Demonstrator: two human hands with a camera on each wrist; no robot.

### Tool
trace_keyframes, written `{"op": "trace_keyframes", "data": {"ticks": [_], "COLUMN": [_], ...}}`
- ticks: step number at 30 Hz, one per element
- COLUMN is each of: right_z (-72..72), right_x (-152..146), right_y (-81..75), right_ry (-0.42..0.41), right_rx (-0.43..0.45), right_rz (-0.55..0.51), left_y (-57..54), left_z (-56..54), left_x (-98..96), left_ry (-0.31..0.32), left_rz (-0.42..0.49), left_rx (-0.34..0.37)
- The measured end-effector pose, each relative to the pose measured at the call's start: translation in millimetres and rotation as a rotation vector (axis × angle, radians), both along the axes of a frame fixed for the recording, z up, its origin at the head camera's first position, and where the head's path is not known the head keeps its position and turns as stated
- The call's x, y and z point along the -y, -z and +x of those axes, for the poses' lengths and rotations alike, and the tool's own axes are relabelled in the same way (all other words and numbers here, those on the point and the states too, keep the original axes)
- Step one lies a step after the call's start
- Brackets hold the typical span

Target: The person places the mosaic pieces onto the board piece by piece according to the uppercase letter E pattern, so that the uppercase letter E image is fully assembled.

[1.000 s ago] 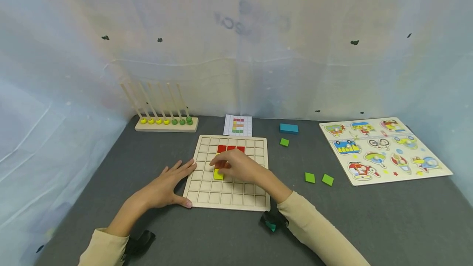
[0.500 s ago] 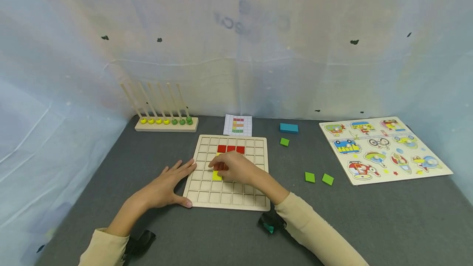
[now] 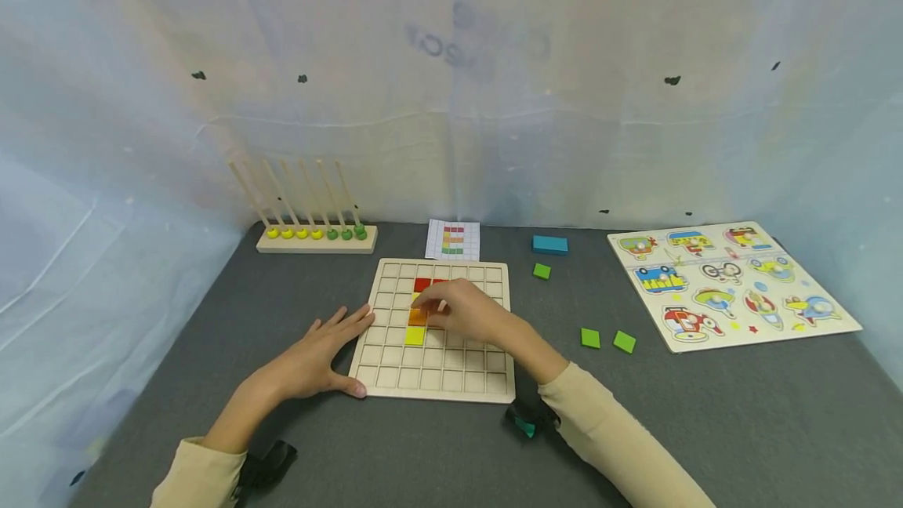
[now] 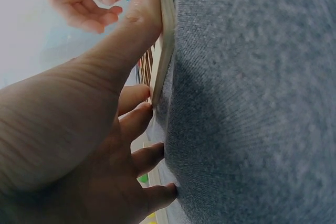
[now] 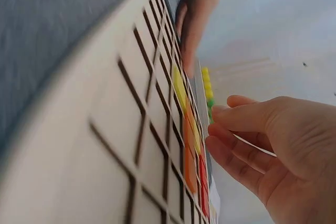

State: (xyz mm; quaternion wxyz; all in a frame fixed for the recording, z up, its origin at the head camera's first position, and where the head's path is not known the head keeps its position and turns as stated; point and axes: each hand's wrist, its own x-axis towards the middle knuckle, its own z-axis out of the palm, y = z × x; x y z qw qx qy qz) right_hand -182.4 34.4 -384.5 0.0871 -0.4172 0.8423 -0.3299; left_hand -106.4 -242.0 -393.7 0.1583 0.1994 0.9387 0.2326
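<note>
Grey tabletop (image 3: 423,461) spans the lower part of the head view. Wooden grid board (image 3: 451,384) lies flat on it, below frame centre. The left hand (image 3: 310,359), lower left of centre, touches the board's left edge, fingers spread. The right hand (image 3: 469,312), near centre, is above the board, fingers loosely bent and empty. Red tiles (image 3: 422,285), orange tiles (image 3: 418,317) and yellow tiles (image 3: 415,335) occupy cells near frame centre.

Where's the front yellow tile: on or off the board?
On: head and right wrist views show the tile flat on the board.
</note>
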Motion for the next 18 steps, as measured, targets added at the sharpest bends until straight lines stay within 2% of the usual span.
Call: {"op": "trace_keyframes", "data": {"ticks": [6, 13, 18], "right_z": [-15.6, -36.7, -45.1], "right_x": [-35, -83, -108], "right_y": [-0.8, 0.2, 0.1], "right_ry": [0.078, 0.229, 0.320], "right_rx": [-0.036, -0.090, -0.097], "right_rz": [-0.010, 0.010, 0.056], "left_y": [-0.2, -1.7, -1.1], "left_z": [0.1, 0.4, 0.8], "left_x": [0.2, -0.5, -0.2], "left_ry": [0.000, -0.003, -0.001], "left_rz": [0.003, -0.007, -0.004], "left_rx": [0.004, -0.001, -0.001]}}
